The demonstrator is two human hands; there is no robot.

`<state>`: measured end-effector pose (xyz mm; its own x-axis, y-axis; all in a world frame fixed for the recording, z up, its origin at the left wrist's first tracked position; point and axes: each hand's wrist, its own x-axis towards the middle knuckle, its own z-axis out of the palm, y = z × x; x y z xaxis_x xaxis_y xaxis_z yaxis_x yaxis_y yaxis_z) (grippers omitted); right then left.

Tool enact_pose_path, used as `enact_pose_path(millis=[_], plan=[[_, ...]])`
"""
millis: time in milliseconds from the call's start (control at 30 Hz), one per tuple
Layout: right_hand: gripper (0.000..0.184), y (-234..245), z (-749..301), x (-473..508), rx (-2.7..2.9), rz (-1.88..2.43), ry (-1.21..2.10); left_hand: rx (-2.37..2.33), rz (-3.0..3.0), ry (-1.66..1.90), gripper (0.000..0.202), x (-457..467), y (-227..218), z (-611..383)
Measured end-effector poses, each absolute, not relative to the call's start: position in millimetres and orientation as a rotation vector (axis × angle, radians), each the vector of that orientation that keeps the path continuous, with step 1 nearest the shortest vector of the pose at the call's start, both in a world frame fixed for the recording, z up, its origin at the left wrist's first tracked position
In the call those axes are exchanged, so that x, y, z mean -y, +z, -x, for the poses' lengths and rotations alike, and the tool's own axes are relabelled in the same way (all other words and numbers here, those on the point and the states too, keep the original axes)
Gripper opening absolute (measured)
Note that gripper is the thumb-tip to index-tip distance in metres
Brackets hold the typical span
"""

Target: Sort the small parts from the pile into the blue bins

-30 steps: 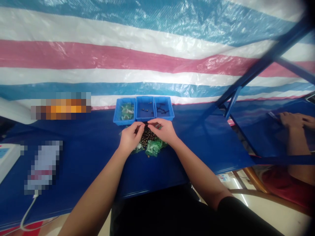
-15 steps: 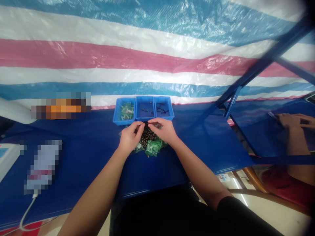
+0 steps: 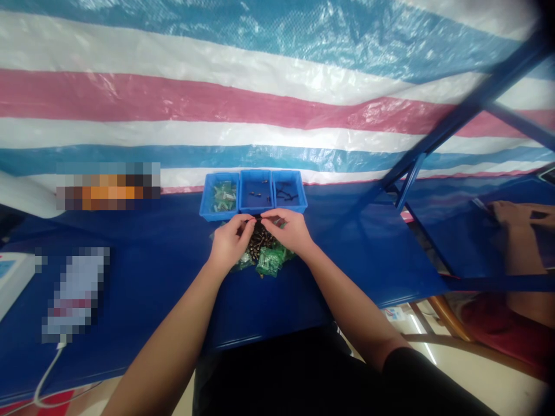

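Observation:
My left hand and my right hand meet above a small heap of dark metal parts and green plastic packets on the blue table. Both hands pinch the ends of one small dark part between thumb and fingers. Just behind them stand three blue bins side by side: the left bin holds green packets, the middle bin a few small dark parts, the right bin thin black pieces.
A striped plastic sheet hangs behind the table. A white device with a cable lies at the left edge. A blue metal frame rises at right, where another person's hand rests on a neighbouring table.
My hands stay pinched together over the heap, barely moving. The other person's hand at the right has shifted slightly.

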<state>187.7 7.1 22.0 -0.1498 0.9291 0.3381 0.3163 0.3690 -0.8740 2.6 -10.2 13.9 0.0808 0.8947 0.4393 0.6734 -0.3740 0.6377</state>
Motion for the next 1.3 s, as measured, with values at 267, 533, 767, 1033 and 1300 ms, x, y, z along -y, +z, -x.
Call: enact_pose_path(millis=[267,533,767,1033,1300], plan=[[0.02,24.3,-187.7,-6.3,1.692,1.111,0.773,-1.526,-2.077,1.177,0.026,10.8,14.1,-3.1],[0.019,22.8,-185.1,-5.0,1.672,1.118,0.787,-1.4,-2.068,1.214,0.027,11.0,11.7,-4.0],[0.018,24.0,-181.7,-1.4,1.64,1.104,0.863,-1.436,-2.059,1.25,0.027,11.7,14.6,-5.2],[0.022,28.0,-183.2,0.4,1.654,1.083,0.973,-1.469,-2.06,1.24,0.026,11.1,14.6,-4.1],[0.022,25.5,-181.2,1.3,1.597,1.094,0.966,-1.505,-2.066,1.191,0.03,10.4,11.7,-5.1]])
